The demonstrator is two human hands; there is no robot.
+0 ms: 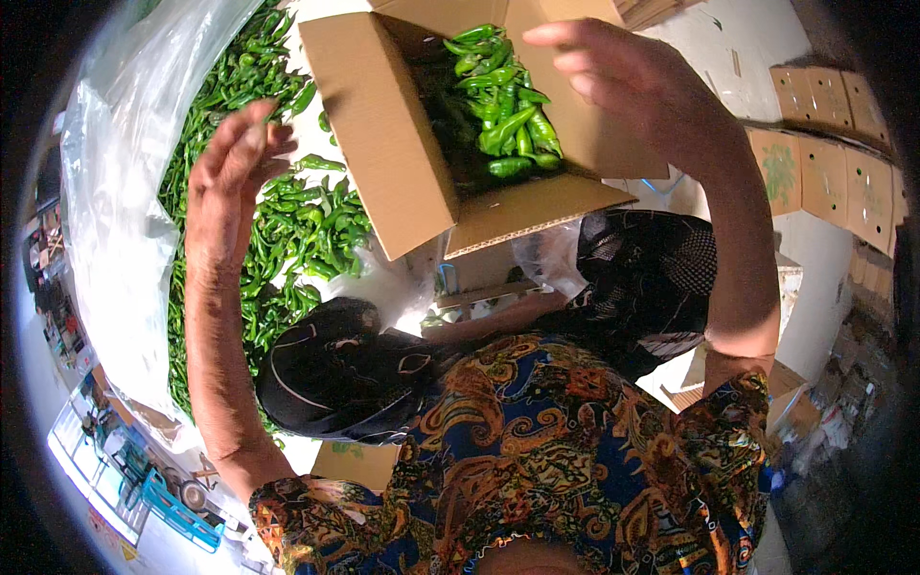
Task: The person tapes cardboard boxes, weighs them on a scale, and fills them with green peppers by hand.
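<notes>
An open cardboard box (392, 144) stands tilted before me with its flaps folded out. Inside it, green chili peppers (507, 108) are layered, and deep shadow covers the box's left side. Above the right flap is my right hand (611, 68), its fingers apart and holding nothing. To the left of the box, my left hand (233, 154) hovers over a large heap of loose green chili peppers (309, 223). Its fingers are loosely bent and apart, with no pepper visible in them.
Clear plastic sheeting (118, 237) borders the heap on the left. My knees in dark trousers (338, 374) flank the space below the box. Stacked cardboard boxes (826, 176) stand at the right. A blue-green cart (180, 510) is at lower left.
</notes>
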